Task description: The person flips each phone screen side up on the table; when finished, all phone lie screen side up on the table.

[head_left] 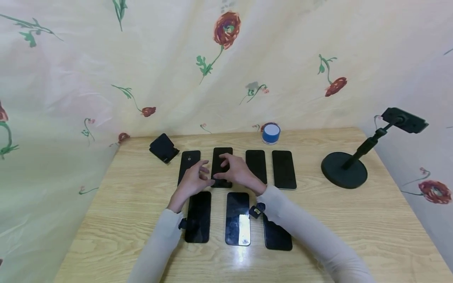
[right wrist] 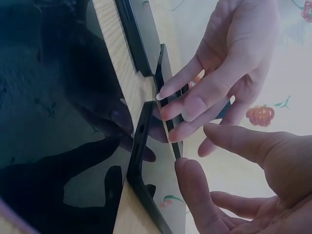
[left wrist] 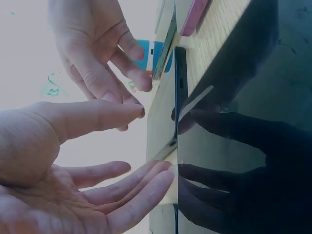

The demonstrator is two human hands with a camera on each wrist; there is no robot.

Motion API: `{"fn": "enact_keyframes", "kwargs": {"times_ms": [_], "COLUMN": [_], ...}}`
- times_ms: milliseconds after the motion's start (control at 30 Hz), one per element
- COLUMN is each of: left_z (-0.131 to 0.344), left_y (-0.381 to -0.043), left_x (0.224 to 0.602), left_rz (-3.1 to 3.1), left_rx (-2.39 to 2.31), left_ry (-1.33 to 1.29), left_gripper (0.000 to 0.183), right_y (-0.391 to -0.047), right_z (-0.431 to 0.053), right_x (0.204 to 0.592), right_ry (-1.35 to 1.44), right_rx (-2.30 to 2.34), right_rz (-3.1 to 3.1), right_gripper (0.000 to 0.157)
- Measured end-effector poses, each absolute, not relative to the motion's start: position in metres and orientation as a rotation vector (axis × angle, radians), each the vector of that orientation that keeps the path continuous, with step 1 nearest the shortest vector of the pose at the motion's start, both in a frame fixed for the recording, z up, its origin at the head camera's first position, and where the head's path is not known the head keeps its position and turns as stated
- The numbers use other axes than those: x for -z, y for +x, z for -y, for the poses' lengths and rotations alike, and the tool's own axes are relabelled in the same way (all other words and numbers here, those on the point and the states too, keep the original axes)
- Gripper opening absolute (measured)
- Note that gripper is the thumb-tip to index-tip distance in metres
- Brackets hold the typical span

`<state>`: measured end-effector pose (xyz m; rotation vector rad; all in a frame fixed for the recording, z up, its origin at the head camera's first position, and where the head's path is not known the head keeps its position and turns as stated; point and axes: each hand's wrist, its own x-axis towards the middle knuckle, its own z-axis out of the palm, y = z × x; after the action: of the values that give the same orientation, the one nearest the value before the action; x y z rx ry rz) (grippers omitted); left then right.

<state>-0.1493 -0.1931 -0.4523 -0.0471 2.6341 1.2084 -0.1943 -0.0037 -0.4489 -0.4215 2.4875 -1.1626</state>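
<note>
Several dark smartphones lie flat in two rows on a wooden table. My left hand point(head_left: 194, 180) and right hand point(head_left: 240, 171) face each other over the second phone point(head_left: 216, 166) of the back row, partly covering it. The fingers of both hands are loosely bent, with gaps between thumb and fingers. Neither hand grips anything; whether a fingertip touches this phone is unclear. Beneath the left hand is a phone with a round camera mark point(head_left: 189, 158). Beside the right wrist lies another black phone point(head_left: 255, 162). The wrist views show both hands with nothing between their fingers.
In front lie a phone point(head_left: 198, 218), a phone reflecting light point(head_left: 238, 212) and one partly under the right sleeve point(head_left: 277, 237). Another phone point(head_left: 284, 169) ends the back row. Behind are a black folded item point(head_left: 164, 148) and a blue-and-white round container point(head_left: 271, 133); right, a black stand point(head_left: 345, 171).
</note>
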Motion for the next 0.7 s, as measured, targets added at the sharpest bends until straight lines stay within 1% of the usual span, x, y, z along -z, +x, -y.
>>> {"fn": "enact_keyframes", "kwargs": {"times_ms": [367,700], "left_z": [0.219,0.234], "left_y": [-0.139,-0.135], "left_x": [0.454,0.456], "left_rz": [-2.749,-2.824], "left_rx": [-1.286,-1.233], "left_ry": [-0.075,-0.142], "left_gripper": [0.070,0.068], "right_y": [-0.199,-0.201], "right_z": [0.023,0.042], "right_x": [0.452,0.458], "right_ry": [-0.504,-0.533], "right_rx": [1.307,1.340], "right_rz": [-2.393,-2.317], "right_gripper": [0.061,0.055]}}
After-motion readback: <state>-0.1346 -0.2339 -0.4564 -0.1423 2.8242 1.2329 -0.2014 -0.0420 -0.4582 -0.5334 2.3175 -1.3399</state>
